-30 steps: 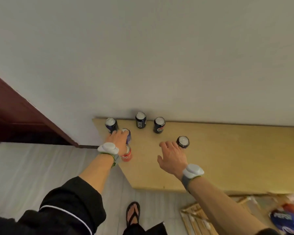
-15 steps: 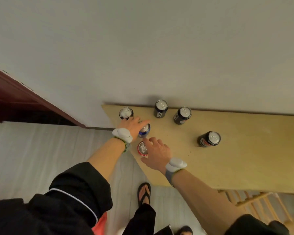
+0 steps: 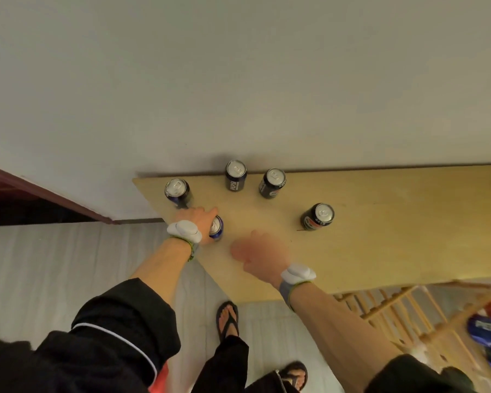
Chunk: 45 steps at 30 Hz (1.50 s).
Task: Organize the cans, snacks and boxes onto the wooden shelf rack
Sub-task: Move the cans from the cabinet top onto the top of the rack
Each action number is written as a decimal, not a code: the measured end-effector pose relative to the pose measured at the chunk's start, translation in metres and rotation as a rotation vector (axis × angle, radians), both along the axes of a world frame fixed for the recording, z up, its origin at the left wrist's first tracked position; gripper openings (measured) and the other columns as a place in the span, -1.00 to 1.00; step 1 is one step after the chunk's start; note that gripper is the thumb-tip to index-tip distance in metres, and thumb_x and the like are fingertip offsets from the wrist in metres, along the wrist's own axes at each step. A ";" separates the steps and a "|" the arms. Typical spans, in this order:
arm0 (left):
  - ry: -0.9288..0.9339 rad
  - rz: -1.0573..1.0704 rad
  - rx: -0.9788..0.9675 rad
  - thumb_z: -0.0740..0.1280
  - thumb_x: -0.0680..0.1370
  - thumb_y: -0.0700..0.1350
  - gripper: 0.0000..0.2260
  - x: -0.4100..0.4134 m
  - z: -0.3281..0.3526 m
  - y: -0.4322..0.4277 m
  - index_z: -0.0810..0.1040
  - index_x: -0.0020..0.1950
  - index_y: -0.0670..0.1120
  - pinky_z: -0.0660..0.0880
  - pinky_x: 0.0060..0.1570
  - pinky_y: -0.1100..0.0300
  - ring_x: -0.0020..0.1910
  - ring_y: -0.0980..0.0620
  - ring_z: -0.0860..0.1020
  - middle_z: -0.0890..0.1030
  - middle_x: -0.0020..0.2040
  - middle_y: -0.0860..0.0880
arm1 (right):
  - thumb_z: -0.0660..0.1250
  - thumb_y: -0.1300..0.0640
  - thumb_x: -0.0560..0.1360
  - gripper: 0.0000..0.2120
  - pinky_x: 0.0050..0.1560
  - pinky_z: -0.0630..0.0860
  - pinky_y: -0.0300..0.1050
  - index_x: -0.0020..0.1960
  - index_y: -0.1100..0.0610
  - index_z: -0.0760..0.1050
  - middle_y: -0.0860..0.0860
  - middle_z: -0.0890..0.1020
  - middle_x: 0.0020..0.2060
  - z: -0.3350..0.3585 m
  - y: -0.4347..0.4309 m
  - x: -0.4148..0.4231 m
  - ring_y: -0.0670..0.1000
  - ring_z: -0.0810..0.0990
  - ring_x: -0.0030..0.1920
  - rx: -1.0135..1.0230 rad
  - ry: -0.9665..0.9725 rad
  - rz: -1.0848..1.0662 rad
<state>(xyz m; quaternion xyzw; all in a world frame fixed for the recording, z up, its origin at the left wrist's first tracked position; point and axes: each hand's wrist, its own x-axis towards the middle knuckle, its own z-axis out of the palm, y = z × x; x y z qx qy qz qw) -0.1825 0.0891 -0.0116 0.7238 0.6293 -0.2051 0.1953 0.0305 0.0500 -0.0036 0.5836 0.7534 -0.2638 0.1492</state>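
Note:
The wooden shelf rack's top board (image 3: 394,236) stands against the white wall. Black cola cans stand upright on it: one at the left corner (image 3: 177,191), two at the back (image 3: 236,174) (image 3: 272,182), one further right (image 3: 318,219). My left hand (image 3: 197,222) grips a blue can (image 3: 217,227) near the board's left edge. My right hand (image 3: 255,249) is motion-blurred just right of it, fingers curled down. The red can seen earlier is hidden under it.
Slatted lower shelves (image 3: 394,313) show below the board's front edge, with blue and red packets (image 3: 488,333) at the far right. A dark red door frame (image 3: 40,194) is on the left. My sandalled feet (image 3: 227,319) stand on the pale floor.
My right hand swung left from beside the right-hand black can onto the red can, which is now out of sight. My left hand has stayed on the blue can.

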 end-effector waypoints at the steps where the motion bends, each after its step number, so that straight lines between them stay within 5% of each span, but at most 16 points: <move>1: 0.005 -0.018 -0.008 0.37 0.48 0.27 -0.42 0.008 0.003 -0.003 0.32 0.37 0.02 0.39 -0.19 0.11 0.04 -0.16 0.59 0.57 0.12 -0.12 | 0.37 -0.15 0.43 -0.50 -0.18 0.43 -0.05 0.24 0.04 0.31 0.07 0.53 0.06 0.002 -0.003 0.014 0.19 0.59 0.00 0.026 -0.008 -0.020; 6: -0.089 -0.042 -0.061 0.34 0.40 0.37 -0.40 0.060 0.010 -0.022 0.35 0.26 0.02 0.45 -0.18 0.15 -0.04 -0.10 0.59 0.60 0.06 -0.03 | 0.24 -0.36 0.44 -0.47 -0.14 0.52 -0.01 0.16 0.04 0.33 0.07 0.53 0.00 0.019 -0.030 0.092 0.20 0.61 -0.02 0.067 -0.055 -0.190; 17: -0.259 -0.358 0.062 0.22 0.31 0.49 -0.33 0.280 0.070 -0.034 0.37 0.18 0.02 0.57 -0.07 0.02 -0.09 -0.08 0.58 0.61 0.03 -0.01 | 0.24 -0.42 0.24 -0.27 -0.04 0.59 0.04 0.20 0.07 0.34 0.02 0.53 0.04 0.102 -0.125 0.281 0.13 0.59 0.00 0.212 0.062 -0.686; 24: -0.317 -0.550 0.149 0.17 0.31 0.54 -0.22 0.434 0.103 -0.063 0.33 0.26 -0.03 0.62 -0.15 0.01 -0.14 -0.08 0.61 0.62 0.02 -0.02 | 0.39 -0.40 0.30 -0.26 0.02 0.57 0.05 0.28 0.02 0.31 0.03 0.52 0.10 0.115 -0.208 0.394 0.14 0.59 0.05 0.284 0.024 -0.955; 30: -0.276 -0.667 0.185 0.21 0.42 0.46 -0.32 0.514 0.095 -0.101 0.33 0.26 -0.06 0.60 -0.16 0.03 -0.10 -0.11 0.62 0.61 0.06 -0.02 | 0.42 -0.27 0.38 -0.30 0.08 0.56 0.05 0.37 0.03 0.28 0.10 0.50 0.22 0.096 -0.252 0.445 0.21 0.59 0.13 0.248 0.036 -1.119; 45: -0.212 -0.694 0.209 0.28 0.44 0.37 -0.40 0.590 0.065 -0.123 0.34 0.26 -0.03 0.55 -0.10 0.01 0.02 -0.15 0.61 0.59 0.14 -0.07 | 0.41 -0.15 0.45 -0.42 -0.10 0.53 0.05 0.32 0.04 0.26 0.10 0.52 0.15 0.072 -0.233 0.472 0.26 0.62 0.02 0.326 0.134 -1.209</move>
